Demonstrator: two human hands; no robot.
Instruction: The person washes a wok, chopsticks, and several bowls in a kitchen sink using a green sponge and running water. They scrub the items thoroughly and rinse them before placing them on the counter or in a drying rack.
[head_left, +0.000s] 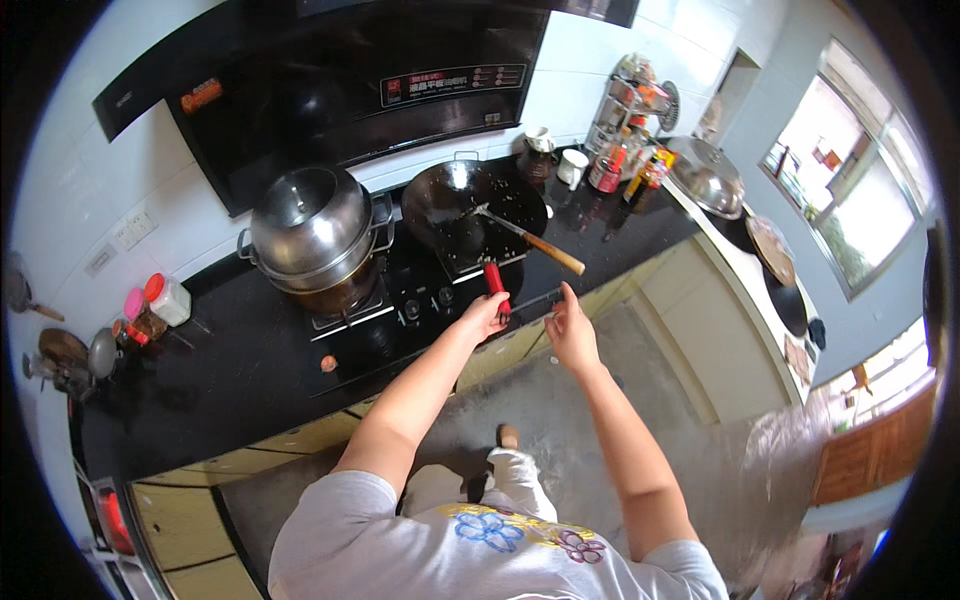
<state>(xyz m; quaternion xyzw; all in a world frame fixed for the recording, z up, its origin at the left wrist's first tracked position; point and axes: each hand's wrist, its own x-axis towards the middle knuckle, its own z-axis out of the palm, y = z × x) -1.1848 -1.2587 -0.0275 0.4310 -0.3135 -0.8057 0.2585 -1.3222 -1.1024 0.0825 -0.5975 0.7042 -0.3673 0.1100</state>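
Note:
A black wok (425,205) with small pale food bits stuck inside sits on the right side of the stove. My left hand (487,318) is closed around the lower end of its red handle (497,283). Across the wok's rim rests a spatula (530,240), its metal blade inside and its wooden handle slanting out toward the counter's front. My right hand (573,338) is up by the counter's front edge, below the spatula handle, index finger stretched out and other fingers partly bent. A dark strip runs by its fingertips; I cannot make out what it is.
A lidded metal steamer pot (305,235) stands on the left burner, with an eggshell-like piece (328,363) in front. Jars (167,300) stand at the left. Bottles (607,170), a white mug (572,168) and a domed metal lid (708,175) are at the right. A range hood (330,100) hangs above.

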